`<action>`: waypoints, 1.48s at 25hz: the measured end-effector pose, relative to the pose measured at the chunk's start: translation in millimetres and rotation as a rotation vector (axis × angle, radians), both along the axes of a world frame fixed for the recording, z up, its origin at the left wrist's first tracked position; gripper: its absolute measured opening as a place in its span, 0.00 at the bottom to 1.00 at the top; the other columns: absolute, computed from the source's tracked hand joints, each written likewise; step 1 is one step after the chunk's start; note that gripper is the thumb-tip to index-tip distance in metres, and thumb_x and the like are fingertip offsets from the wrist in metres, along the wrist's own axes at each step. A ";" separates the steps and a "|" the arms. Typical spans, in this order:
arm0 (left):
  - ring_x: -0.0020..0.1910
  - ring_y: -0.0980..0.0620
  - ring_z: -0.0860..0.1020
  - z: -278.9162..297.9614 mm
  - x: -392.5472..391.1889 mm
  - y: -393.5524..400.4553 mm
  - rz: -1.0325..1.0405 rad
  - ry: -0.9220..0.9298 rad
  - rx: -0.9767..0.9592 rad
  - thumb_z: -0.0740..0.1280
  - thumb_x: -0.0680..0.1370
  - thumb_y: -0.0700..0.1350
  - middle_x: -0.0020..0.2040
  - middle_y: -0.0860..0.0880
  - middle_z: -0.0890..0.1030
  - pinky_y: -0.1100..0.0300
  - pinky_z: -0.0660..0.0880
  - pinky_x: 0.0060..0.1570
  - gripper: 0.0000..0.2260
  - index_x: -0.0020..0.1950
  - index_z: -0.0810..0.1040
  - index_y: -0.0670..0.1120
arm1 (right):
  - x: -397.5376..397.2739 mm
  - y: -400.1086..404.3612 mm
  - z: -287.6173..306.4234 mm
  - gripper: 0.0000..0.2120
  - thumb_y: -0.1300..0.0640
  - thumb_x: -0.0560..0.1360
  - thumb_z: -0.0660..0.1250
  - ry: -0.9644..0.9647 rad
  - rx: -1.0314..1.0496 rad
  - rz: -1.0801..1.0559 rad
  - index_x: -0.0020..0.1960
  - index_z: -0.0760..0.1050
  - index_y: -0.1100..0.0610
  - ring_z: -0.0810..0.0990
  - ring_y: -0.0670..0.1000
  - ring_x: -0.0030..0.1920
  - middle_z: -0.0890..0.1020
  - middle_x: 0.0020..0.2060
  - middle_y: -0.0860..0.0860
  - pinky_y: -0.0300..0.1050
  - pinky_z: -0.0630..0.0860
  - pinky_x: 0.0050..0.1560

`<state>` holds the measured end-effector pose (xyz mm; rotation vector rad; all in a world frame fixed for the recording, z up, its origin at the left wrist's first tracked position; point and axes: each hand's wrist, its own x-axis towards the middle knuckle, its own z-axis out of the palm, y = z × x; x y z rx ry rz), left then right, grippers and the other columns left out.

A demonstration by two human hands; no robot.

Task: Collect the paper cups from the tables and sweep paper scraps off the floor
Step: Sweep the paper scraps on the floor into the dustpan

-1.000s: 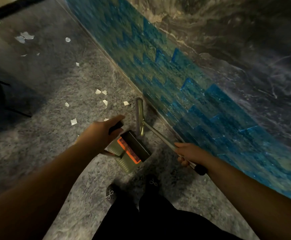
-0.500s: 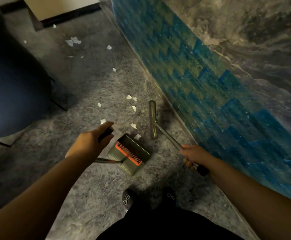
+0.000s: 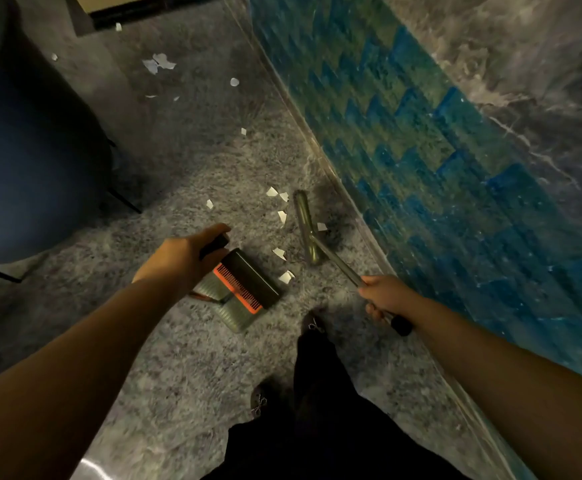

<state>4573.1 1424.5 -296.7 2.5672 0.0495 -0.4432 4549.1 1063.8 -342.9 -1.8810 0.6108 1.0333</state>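
The broom (image 3: 320,242) is gripped by the right hand (image 3: 384,296), shaft angled up-left from the grip, while the dustpan (image 3: 244,289) handle's held in the left hand (image 3: 178,258); no readable writing.

No readable text, labels or numbers anywhere.

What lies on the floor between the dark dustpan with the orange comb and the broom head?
In the head view, two white paper scraps lie on grey floor between the dustpan and the broom head.
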 end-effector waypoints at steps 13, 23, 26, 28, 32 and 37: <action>0.42 0.51 0.76 6.9 108.1 -15.7 0.035 0.114 0.123 0.63 0.78 0.59 0.49 0.53 0.76 0.58 0.73 0.43 0.21 0.70 0.61 0.71 | 87.3 44.9 -39.0 0.24 0.60 0.81 0.58 0.183 0.064 0.313 0.76 0.59 0.55 0.70 0.46 0.18 0.74 0.23 0.54 0.34 0.67 0.20; 0.41 0.52 0.78 8.3 110.7 -12.3 0.034 0.133 0.093 0.62 0.78 0.61 0.49 0.49 0.80 0.58 0.74 0.42 0.22 0.71 0.63 0.69 | 121.0 58.2 -6.0 0.24 0.56 0.81 0.59 0.259 0.091 0.382 0.75 0.61 0.49 0.69 0.44 0.19 0.75 0.29 0.52 0.35 0.66 0.23; 0.45 0.51 0.78 7.5 99.4 6.9 0.036 0.127 0.078 0.63 0.78 0.58 0.51 0.49 0.81 0.54 0.77 0.46 0.22 0.71 0.62 0.69 | 120.1 67.5 0.6 0.24 0.58 0.81 0.58 0.246 0.079 0.359 0.76 0.60 0.52 0.68 0.44 0.18 0.74 0.29 0.54 0.34 0.65 0.22; 0.46 0.51 0.79 7.9 90.3 23.8 0.039 0.130 0.046 0.65 0.79 0.55 0.51 0.50 0.81 0.51 0.79 0.48 0.23 0.71 0.62 0.69 | 119.0 74.6 5.8 0.25 0.59 0.81 0.59 0.235 0.074 0.337 0.76 0.59 0.53 0.67 0.45 0.19 0.73 0.28 0.55 0.35 0.65 0.22; 0.47 0.55 0.78 10.1 73.9 51.0 0.146 0.060 -0.026 0.66 0.79 0.55 0.52 0.55 0.80 0.57 0.76 0.48 0.22 0.70 0.64 0.69 | 120.1 93.3 18.9 0.25 0.58 0.81 0.58 0.205 0.064 0.296 0.77 0.58 0.52 0.67 0.45 0.18 0.72 0.27 0.54 0.35 0.64 0.21; 0.38 0.67 0.75 25.6 65.0 99.4 0.255 0.011 -0.100 0.66 0.78 0.55 0.50 0.60 0.78 0.75 0.67 0.36 0.21 0.69 0.66 0.69 | 126.6 140.5 33.4 0.24 0.59 0.82 0.57 0.127 0.035 0.279 0.77 0.57 0.53 0.67 0.45 0.19 0.72 0.28 0.55 0.33 0.64 0.19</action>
